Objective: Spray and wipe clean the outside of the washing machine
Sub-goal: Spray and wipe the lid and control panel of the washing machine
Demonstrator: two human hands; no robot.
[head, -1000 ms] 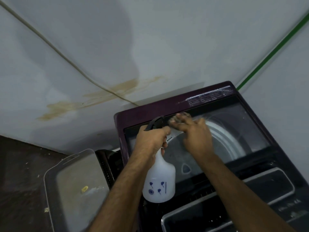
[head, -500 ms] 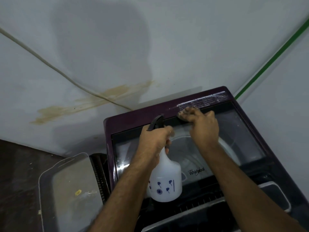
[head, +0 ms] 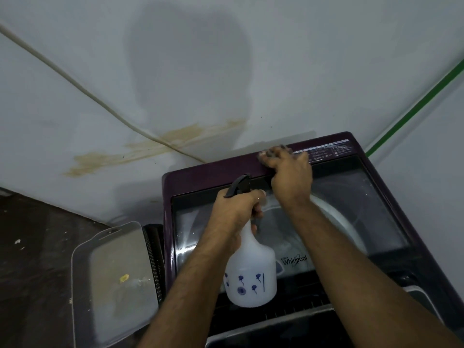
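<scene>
My left hand (head: 236,204) grips the spray bottle (head: 251,275) by its neck above the washing machine (head: 216,172) lid. My right hand (head: 288,172), arm outstretched, presses a barely visible cloth (head: 272,153) on the machine's back edge.

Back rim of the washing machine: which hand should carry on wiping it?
Right. The right hand already presses a cloth on the purple back rim, beside the label strip. The left hand is occupied gripping the spray bottle above the glass lid.
</scene>
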